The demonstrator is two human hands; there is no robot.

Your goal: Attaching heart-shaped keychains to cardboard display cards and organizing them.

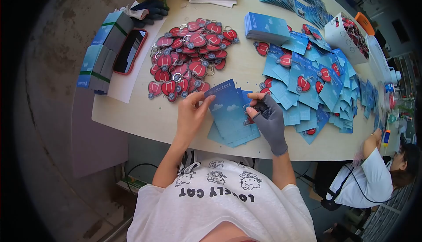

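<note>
Left hand [190,110], bare: thumb and fingers pinched on the left edge of a blue card [224,106] printed with white clouds, lifted at a tilt above a small stack of like cards [235,133] at the near table edge. Right hand [266,117], in a grey fingerless glove: fingers curled shut around a red keychain [249,120], held against the card's right edge; only a sliver of the red shows.

Beyond the left hand, a heap of red keychains [189,57] with metal rings, too many to count. Right of it, one squared stack of blue cards [267,27]. Carded keychains [316,84] spread loose over the right of the table [132,119], overlapping, uncountable. Far left: two banded blue-and-grey bundles [103,51], one phone in a red case [129,51]. White bin [343,37] of keychains at the far right.
</note>
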